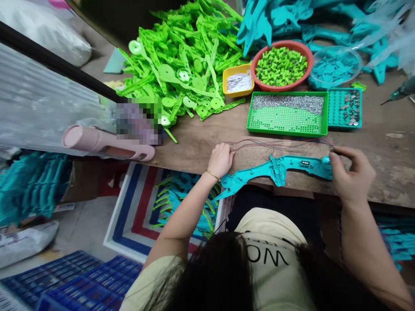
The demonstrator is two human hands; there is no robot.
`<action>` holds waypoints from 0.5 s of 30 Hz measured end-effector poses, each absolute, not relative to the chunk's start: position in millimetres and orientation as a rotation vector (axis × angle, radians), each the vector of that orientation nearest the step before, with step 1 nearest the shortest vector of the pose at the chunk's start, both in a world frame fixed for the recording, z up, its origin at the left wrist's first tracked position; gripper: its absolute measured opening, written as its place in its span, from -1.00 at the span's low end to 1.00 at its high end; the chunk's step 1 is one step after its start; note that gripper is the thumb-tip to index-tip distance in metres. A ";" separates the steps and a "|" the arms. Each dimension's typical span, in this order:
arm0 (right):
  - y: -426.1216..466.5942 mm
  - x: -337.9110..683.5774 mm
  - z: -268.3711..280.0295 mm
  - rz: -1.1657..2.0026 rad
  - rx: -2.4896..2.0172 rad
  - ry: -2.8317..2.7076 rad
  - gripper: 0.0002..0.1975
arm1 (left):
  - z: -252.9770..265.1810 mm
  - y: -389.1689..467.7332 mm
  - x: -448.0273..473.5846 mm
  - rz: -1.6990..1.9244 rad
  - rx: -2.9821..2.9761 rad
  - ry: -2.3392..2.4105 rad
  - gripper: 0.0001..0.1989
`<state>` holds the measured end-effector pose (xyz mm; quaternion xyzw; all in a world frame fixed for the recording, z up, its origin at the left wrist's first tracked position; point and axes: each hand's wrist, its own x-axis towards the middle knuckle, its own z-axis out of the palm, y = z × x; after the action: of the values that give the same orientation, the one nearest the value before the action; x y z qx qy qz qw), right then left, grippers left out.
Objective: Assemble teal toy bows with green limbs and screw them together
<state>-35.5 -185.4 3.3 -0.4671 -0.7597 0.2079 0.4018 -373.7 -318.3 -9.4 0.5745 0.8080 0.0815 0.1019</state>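
Red bowl (281, 88): green pieces (282, 67). Green tray (287, 133): metal pins (288, 102). Yellow dish (238, 93): white strips (239, 82). Left fingers (230, 152), right fingers (351, 152) both pinching wires (272, 145). Teal part (278, 171) along surface (394, 166) near edge, left tip overhanging; bare room far right.

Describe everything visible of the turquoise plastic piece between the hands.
This long, curved turquoise piece lies along the near edge of the brown wooden table, its pointed left end overhanging. Its ribbed, hollow side faces up, with a crosspiece midway and a small silvery part towards the right. Contact with the right hand is unclear.
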 end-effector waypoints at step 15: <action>-235.5 -128.6 36.6 0.855 -0.640 -2.307 -0.74 | 49.4 -342.8 -292.7 1.327 1.971 1.895 -0.81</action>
<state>-128.6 -235.5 36.6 -0.2405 -0.8672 0.3211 0.2951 -292.7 -342.8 49.4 0.6477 0.6227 0.4361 0.0510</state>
